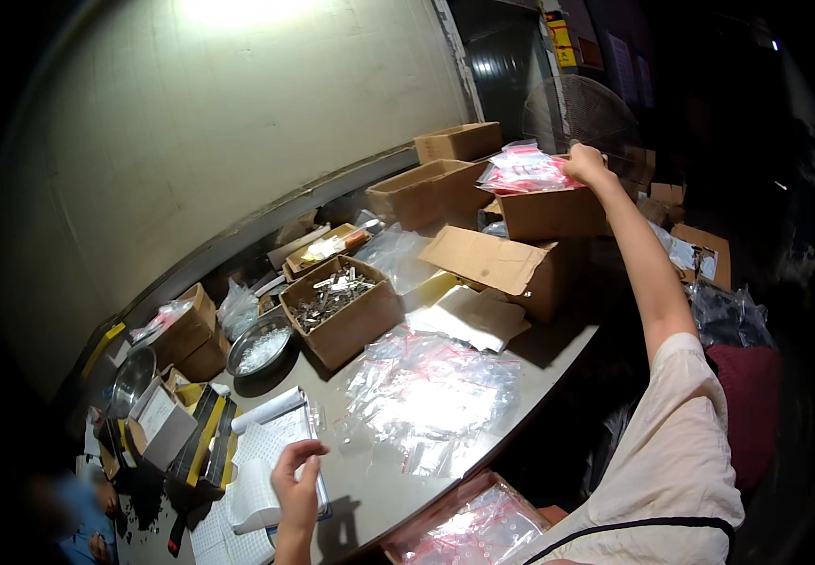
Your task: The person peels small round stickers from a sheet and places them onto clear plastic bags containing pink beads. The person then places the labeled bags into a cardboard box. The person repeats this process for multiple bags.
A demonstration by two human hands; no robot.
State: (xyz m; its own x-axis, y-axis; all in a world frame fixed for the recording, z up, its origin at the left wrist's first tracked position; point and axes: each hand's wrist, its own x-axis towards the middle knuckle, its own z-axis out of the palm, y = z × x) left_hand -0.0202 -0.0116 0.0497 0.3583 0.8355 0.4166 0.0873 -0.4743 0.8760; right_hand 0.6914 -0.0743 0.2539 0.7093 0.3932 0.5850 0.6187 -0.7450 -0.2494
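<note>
My right arm stretches out to the far right, and my right hand (586, 164) is closed at the edge of a heap of clear plastic bags with red edges (526, 171). They rise above the rim of a cardboard box (553, 214); the fingertips are partly hidden. My left hand (296, 480) is raised near the front of the table, fingers loosely curled and apart from the thumb, with nothing visible in it. Beside it lies a notebook with gridded pages (271, 435). Flat clear zip bags (436, 391) are spread over the middle of the table.
A cardboard box of small metal parts (337, 299) stands beside a metal bowl of small clear pieces (262, 348). An open carton (487, 259) sits farther right. Below the table's front edge is a box of bags (469, 527). A fan (582, 113) stands behind; another person's blue sleeve (78, 508) shows lower left.
</note>
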